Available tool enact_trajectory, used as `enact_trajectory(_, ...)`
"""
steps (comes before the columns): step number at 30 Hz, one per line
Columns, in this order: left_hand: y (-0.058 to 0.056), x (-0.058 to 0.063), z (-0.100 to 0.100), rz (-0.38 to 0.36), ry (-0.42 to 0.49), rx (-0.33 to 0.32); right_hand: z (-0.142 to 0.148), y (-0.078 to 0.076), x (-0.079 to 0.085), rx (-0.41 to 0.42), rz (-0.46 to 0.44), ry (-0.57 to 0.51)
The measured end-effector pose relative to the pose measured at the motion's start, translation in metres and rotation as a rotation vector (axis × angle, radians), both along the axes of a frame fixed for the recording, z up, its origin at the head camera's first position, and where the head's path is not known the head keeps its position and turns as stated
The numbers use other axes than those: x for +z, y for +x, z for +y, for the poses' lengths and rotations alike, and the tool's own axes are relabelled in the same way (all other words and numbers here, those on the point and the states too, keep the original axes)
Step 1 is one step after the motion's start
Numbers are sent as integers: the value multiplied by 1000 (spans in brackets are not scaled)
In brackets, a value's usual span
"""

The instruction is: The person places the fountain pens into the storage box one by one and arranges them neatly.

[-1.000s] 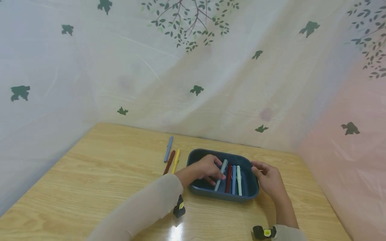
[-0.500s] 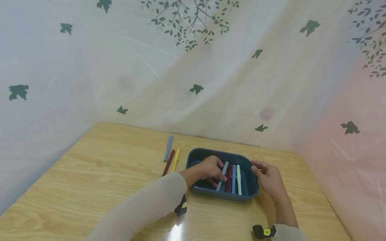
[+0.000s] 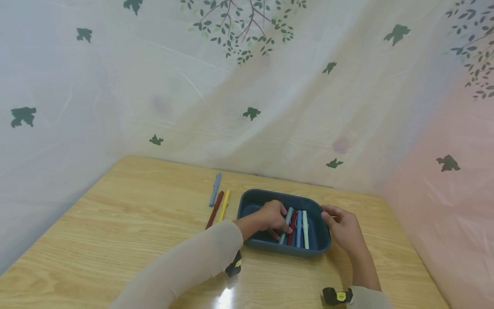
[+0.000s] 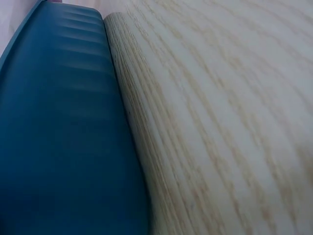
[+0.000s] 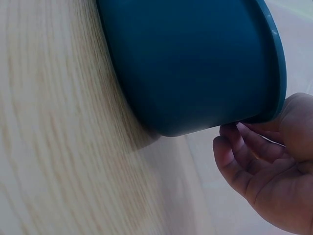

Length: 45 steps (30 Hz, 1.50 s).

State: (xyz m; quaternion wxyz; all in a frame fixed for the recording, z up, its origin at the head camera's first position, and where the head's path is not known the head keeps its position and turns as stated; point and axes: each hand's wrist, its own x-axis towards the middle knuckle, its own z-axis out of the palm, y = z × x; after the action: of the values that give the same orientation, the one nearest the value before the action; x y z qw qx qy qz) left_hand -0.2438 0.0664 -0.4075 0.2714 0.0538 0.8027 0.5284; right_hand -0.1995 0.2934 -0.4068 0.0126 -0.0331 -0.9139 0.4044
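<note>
A dark blue tray [image 3: 318, 234] stands on the table with several pens lying side by side in it. My left hand [image 3: 273, 216] reaches inside and pinches a grey-green pen [image 3: 288, 214] close to the dark red pen [image 3: 293, 221]. To the right of these lie a blue pen [image 3: 299, 231] and a pale mint pen [image 3: 305, 227]. At the tray's right end my right hand [image 3: 343, 227] holds the rim between thumb and fingers. The right wrist view shows this hand [image 5: 274, 181] at the tray's end; the left wrist view has only tray wall [image 4: 68, 127] and tabletop.
Left of the tray, a blue pen [image 3: 215, 189], a dark red pen [image 3: 215, 210] and a yellow pen [image 3: 224, 205] lie on the wooden table [image 3: 115, 214]. My left sleeve [image 3: 193, 262] overlaps their near ends. A leaf-patterned curtain [image 3: 216, 107] hangs behind.
My left hand has moved slightly right with the grey-green pen, bringing it down next to the dark red pen. The right hand has stayed at the tray's rim.
</note>
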Motion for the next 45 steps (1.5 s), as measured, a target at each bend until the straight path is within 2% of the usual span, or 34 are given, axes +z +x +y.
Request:
enact_trajectory(5,1,1,-1,5,4,0,0,0,0,3,8,4)
enact_trajectory(16,-1,5,-5,-39,34,-32,1,-2,-1,0,10,6)
enact_trajectory(26,0,2,0,0,9,-10,1,-2,-1,4,2,-2)
enact_trajectory(34,1,2,-1,-6,13,-4,0,-2,-1,2,4,0)
enact_trajectory(45,-2,2,-9,-40,48,-51,1,-3,-3,-2,16,13)
